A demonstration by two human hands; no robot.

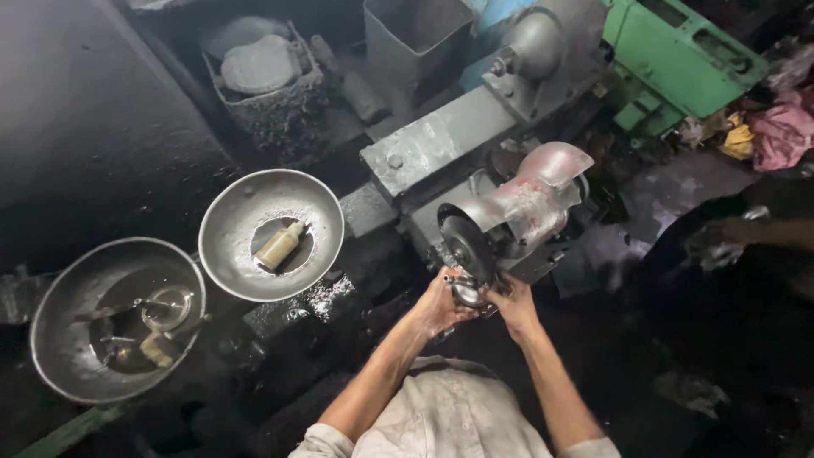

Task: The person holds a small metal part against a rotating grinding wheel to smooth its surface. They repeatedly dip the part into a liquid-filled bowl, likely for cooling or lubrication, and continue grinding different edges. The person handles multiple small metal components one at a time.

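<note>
Both hands are closed on one small dark round metal part, held right at the lower edge of the dark grinding wheel of the grey bench grinder. Left hand grips it from the left, right hand from the right, fingers wrapped round the rim; whether the part actually touches the wheel I cannot tell, as the hands hide the contact point. Judgement on handling: rigid metal, small but dense for its size, no flex, not fragile. The surface looks greasy or dusty like everything around it, so probably slippery, and a two-sided grip on the outer rim is the sensible hold, with fingertips kept on the side away from the wheel. The curved silver guard covers the wheel's top only; the lower face is exposed, near the knuckles. To the left, well apart from the hands, stand two round grey metal bowls: the nearer bowl holds a small tan bottle lying on its side, the farther bowl holds a few small bits, too dim to identify. Green machine housing sits at upper right.
</note>
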